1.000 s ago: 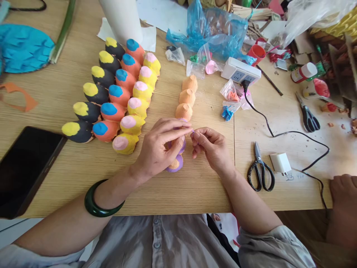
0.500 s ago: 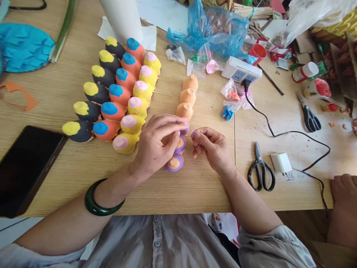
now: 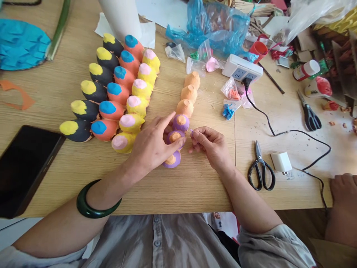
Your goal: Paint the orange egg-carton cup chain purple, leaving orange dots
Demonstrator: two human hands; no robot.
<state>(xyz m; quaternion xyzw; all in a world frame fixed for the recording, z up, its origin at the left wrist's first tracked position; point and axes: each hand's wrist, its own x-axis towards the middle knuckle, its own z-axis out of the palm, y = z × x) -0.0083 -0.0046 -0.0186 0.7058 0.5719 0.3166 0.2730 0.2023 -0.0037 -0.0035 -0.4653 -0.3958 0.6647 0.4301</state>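
Note:
A strip of rounded bumps runs down the table; the far bumps are plain light orange (image 3: 188, 93), the three near ones purple with orange tops (image 3: 181, 122). My left hand (image 3: 152, 143) lies over the strip's left side with fingers spread, the index finger by the farthest purple bump and the thumb across the near ones. Just right of the strip, my right hand (image 3: 208, 143) pinches a tiny bit of purple clay (image 3: 192, 130). To the left stand joined rows of bumps: black with yellow tops (image 3: 93, 91), orange with blue tops (image 3: 117, 93), yellow with pink tops (image 3: 141, 88).
Black-handled scissors (image 3: 261, 169) and a white charger (image 3: 281, 162) lie at right, near a power strip (image 3: 242, 69) with a black cable. A phone (image 3: 26, 167) is at left. Blue plastic bags (image 3: 217, 28) lie at the back. Another person's hand (image 3: 344, 193) rests at the right edge.
My left hand has opened and lowered, with its index finger lifted off the farthest purple bump, now uncovered. The strip has shifted slightly. My right hand has barely moved.

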